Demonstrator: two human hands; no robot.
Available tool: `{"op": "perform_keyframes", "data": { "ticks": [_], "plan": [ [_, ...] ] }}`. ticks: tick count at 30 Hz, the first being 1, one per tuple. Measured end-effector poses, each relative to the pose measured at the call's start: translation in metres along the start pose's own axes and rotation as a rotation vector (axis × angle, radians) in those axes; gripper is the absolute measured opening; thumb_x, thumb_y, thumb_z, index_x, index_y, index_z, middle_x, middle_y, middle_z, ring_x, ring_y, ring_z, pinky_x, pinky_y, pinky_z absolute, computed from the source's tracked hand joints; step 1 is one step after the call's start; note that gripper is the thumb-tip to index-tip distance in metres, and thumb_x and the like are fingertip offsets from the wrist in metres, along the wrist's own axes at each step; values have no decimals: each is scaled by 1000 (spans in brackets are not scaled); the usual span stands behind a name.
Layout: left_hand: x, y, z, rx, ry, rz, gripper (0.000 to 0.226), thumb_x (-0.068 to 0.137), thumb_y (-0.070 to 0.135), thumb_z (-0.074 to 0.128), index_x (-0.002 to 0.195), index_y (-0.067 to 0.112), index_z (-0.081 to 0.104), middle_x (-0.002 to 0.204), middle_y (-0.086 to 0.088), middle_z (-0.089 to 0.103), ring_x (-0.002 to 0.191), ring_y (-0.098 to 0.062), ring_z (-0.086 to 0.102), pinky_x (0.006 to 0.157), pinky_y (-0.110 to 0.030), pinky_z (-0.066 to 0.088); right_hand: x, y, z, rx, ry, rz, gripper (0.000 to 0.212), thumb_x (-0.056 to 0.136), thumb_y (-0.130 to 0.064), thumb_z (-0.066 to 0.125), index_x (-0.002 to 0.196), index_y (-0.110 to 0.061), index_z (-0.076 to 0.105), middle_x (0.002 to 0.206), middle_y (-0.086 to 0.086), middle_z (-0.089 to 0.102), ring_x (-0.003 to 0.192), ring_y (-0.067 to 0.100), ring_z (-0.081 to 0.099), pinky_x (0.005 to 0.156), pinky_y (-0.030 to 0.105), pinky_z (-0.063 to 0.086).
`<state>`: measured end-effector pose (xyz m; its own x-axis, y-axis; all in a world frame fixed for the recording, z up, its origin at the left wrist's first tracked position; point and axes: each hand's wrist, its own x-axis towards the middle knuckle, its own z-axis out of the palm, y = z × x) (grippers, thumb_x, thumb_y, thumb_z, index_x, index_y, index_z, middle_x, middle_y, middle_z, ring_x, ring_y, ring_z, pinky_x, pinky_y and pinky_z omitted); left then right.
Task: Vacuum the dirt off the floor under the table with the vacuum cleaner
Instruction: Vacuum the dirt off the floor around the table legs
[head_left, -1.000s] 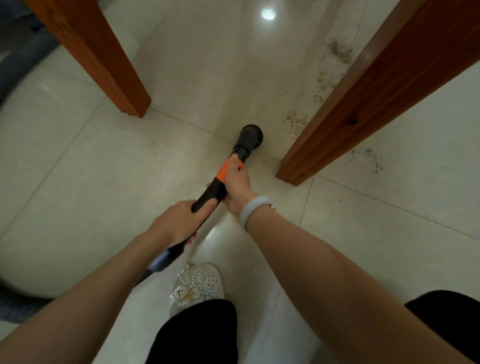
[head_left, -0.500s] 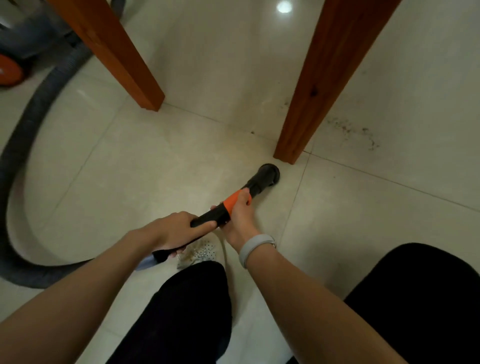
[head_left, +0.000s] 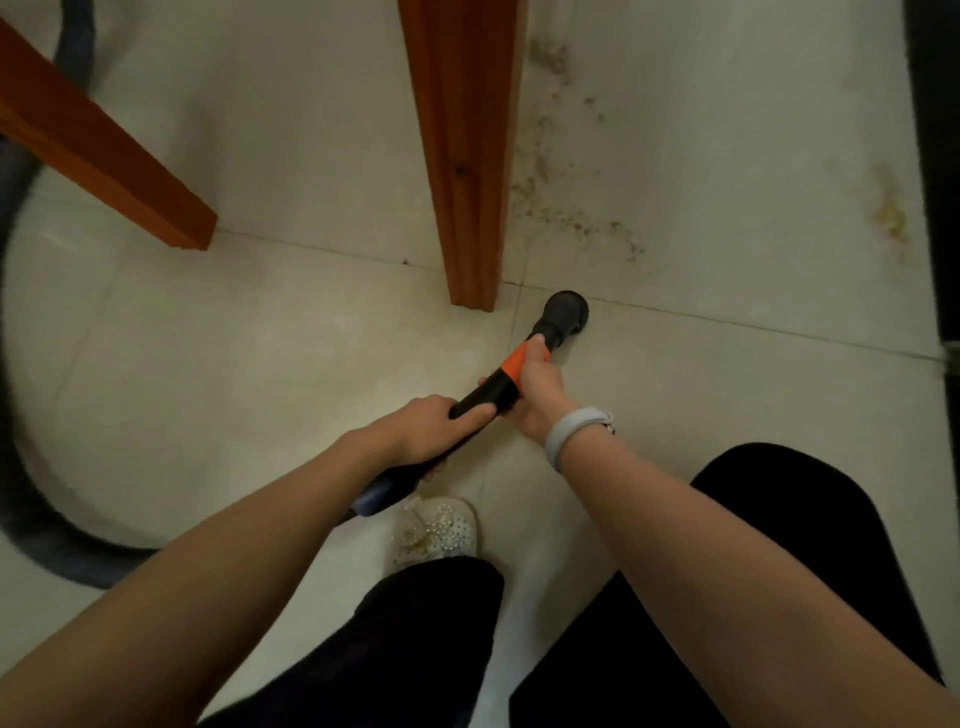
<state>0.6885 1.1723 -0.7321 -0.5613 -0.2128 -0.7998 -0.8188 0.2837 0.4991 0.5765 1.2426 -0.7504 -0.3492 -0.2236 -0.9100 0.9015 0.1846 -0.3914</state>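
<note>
I hold a black vacuum wand with an orange band (head_left: 511, 368) in both hands. My left hand (head_left: 423, 428) grips the rear of the wand. My right hand (head_left: 537, 387), with a grey wristband, grips it at the orange band. The round black nozzle (head_left: 563, 312) sits on the pale tiled floor, just right of the foot of a wooden table leg (head_left: 467, 156). Speckled dirt (head_left: 566, 208) lies on the tiles beyond the nozzle, to the right of that leg. A yellowish dirt streak (head_left: 891, 210) lies further right.
A second wooden table leg (head_left: 104, 156) slants in at the left. The grey vacuum hose (head_left: 31, 519) curves along the left edge of the floor. A dark upright object (head_left: 935, 156) stands at the right edge. My white shoe (head_left: 441, 530) and black trousers are below.
The nozzle has passed from the left of the near table leg to its right side, closer to the speckled dirt. Both hands kept their grip on the wand.
</note>
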Motion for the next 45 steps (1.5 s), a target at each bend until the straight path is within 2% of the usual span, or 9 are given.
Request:
{"op": "perform_keyframes", "data": {
  "ticks": [4,8,11,16,21,27,31,39,45],
  "plan": [
    [23,5,7,21,-17,53,49,92,61,38,85,14,50,62,-7,61,47,-20,57,56,-32,52,23,-11,-11,-62,38,-60,55,99,-49,31,139,-12,30,119,17,51,71,29,63,60,39,54],
    [38,-3,8,-40,41,62,48,91,60,39,81,15,51,60,-7,60,48,-18,57,57,-32,51,45,-11,-2,-251,77,-143,56,97,-52,30,127,-6,41,112,18,59,97,36,64,88,50,52],
    [50,-4,11,-59,84,61,44,92,58,39,78,18,49,59,-6,59,45,-17,55,52,-28,49,49,-17,1,-300,55,-177,48,97,-49,34,113,-5,44,101,16,61,95,37,65,87,50,53],
    [65,12,12,-24,71,93,43,93,57,40,74,19,48,56,-4,58,45,-16,54,55,-30,47,57,-39,-11,-349,92,-178,50,98,-45,35,125,-3,41,108,17,60,94,34,64,86,47,54],
    [80,37,5,43,1,139,46,93,57,40,70,18,50,55,0,55,49,-17,52,60,-35,47,68,-54,-19,-202,207,-208,43,96,-41,38,115,-4,47,87,12,57,89,39,65,81,53,54],
    [93,61,-4,84,-77,143,45,92,58,42,70,20,52,52,1,56,46,-15,52,58,-33,46,70,-64,-29,-97,357,-231,43,97,-39,37,115,-2,49,82,8,56,81,31,65,76,45,56],
    [110,82,-2,61,-34,151,47,90,62,40,72,21,54,53,2,57,46,-15,54,57,-33,47,86,-91,-43,-172,320,-279,42,99,-35,34,117,-1,50,74,2,49,64,15,52,51,28,40],
    [109,93,7,-97,89,28,54,88,62,40,87,10,55,54,-6,58,45,-21,54,55,-35,49,93,-115,-36,-297,108,-280,41,99,-37,34,120,-3,42,83,3,51,70,17,52,68,34,46],
    [88,134,4,98,-5,-144,60,87,68,40,90,10,56,56,-5,59,45,-19,53,53,-27,47,71,-124,-69,-206,122,-125,41,100,-38,32,121,-6,45,85,4,53,80,23,54,83,41,51]
  ]
}}
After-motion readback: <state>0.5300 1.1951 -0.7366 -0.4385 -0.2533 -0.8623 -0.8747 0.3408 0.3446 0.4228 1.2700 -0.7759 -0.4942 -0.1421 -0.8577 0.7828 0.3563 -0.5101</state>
